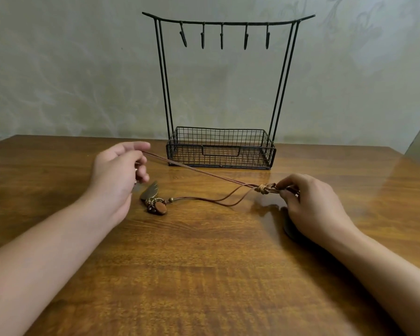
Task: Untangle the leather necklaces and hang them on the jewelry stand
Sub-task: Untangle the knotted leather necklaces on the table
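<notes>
Pinching the knotted end of the leather cords (204, 174) between thumb and fingertips, the right hand (310, 204) is sitting at the right centre of the frame, low over the surface (204, 275). The knot (264, 188) is lying just left of those fingertips, touching them. From there a taut pair of strands is running up and to the left across the middle of the frame, its long axis slanting from lower right to upper left, and is ending at the left hand (118, 175), which is gripping the far end between thumb and forefinger with the other fingers curled under. A second, slack loop is sagging from the same knot down onto the surface and trailing left to a cluster of pendants (154, 198), a metal leaf and brown beads, resting just right of the left wrist.

The tangle seems to be sitting at the knot, so the right hand is the nearer one to work it loose, while the left is holding tension along the line.

Beyond both hands, at the upper centre of the frame, the black wire jewelry stand (224, 76) is standing upright against the wall, its basket on the surface and its five hooks (221, 36) hanging bare. Nothing is hung yet.

No brand, label or writing is showing anywhere.
</notes>
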